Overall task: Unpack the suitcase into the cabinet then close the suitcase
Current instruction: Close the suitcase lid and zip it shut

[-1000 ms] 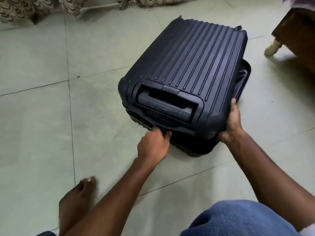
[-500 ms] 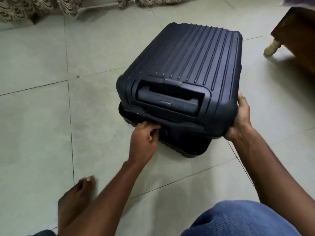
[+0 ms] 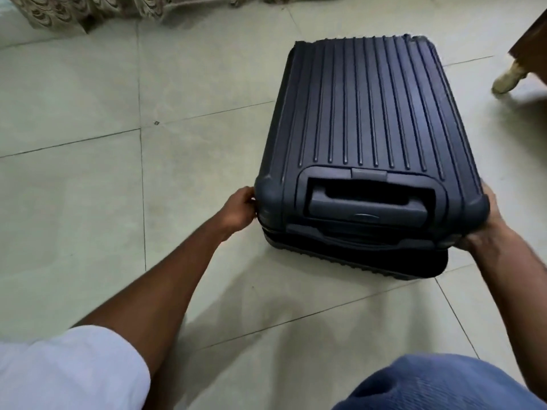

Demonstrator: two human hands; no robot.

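A dark navy ribbed hard-shell suitcase [image 3: 370, 113] lies flat on the tiled floor, its lid down over the lower half, with the pull handle end toward me. A narrow seam shows between lid and base along the near end. My left hand [image 3: 238, 210] grips the near left corner of the lid. My right hand [image 3: 485, 226] grips the near right corner, fingers tucked under the lid's edge. The cabinet is out of view.
Pale green floor tiles [image 3: 88, 202] surround the suitcase. A patterned curtain hem [image 3: 59, 13] hangs along the far left. A wooden furniture leg [image 3: 509, 81] stands at the far right. My blue-clad knee [image 3: 438, 386] and white sleeve [image 3: 68, 374] fill the bottom.
The suitcase has turned so its near end squares up to me. My left hand slid from the middle of the near seam to the left corner. The lid sits lower.
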